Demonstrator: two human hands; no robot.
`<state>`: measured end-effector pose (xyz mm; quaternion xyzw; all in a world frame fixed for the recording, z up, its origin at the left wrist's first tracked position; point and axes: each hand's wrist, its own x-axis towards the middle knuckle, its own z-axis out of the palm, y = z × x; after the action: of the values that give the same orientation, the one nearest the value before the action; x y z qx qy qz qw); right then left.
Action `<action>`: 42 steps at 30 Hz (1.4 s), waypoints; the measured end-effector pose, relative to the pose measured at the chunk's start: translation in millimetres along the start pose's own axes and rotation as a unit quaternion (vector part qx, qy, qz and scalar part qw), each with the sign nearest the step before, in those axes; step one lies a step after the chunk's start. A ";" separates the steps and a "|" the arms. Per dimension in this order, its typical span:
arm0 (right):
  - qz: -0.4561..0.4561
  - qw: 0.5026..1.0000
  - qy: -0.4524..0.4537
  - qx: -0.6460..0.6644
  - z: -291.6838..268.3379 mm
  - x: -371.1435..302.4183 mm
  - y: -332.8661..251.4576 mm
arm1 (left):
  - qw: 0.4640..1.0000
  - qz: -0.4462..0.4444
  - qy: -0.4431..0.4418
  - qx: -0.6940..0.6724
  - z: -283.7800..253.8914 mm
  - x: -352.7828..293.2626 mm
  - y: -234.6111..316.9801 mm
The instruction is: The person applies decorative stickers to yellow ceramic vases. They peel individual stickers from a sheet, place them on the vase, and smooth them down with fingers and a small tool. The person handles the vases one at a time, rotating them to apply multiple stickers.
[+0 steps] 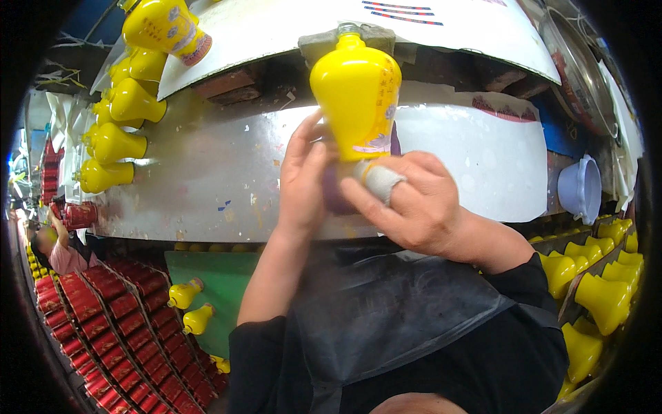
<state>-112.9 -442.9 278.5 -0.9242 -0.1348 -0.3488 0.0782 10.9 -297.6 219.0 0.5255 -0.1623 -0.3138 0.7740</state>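
A glossy yellow bottle point(346, 90) with a printed flower pattern on its right side lies in front of me, neck pointing away and resting on a grey block point(314, 45). My left hand point(303, 181) grips the base end from the left, its fingertips blurred. From the right, my right hand point(417, 200) closes round the same end with bent fingers; a grey wrap point(383, 183) covers one finger. Between the hands, a dark purple patch point(336, 192) shows at the bottle's base; blur hides whether it is a band or something separate.
Several yellow bottles point(118, 143) lie at the left of the metal worktop point(207, 165); a decorated one point(162, 31) lies farther back. White sheets point(469, 159) cover its right part, near a pale blue basin point(580, 188). More bottles point(607, 303) stand lower right. Red boxes point(124, 324) and another person point(69, 257) are left.
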 end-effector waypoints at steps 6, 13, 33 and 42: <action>-0.034 0.992 -0.104 0.066 14.3 5.2 -4.9 | 0.999 0.030 -0.044 -0.013 -8.8 -2.8 -5.7; 0.123 0.990 0.065 0.023 -3.0 34.5 65.0 | 0.916 0.232 -0.085 0.317 -6.4 -14.8 -19.2; 0.037 0.996 0.076 0.009 1.6 32.7 66.0 | 0.929 0.174 -0.017 0.328 8.9 7.3 5.0; 0.247 0.959 0.021 0.134 3.7 59.2 115.2 | 0.823 0.254 0.089 0.500 51.6 75.9 41.8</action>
<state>-33.0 -540.1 309.4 -0.9022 0.0539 -0.3162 0.2883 51.1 -373.7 271.7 0.8063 -0.3546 0.0659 0.4689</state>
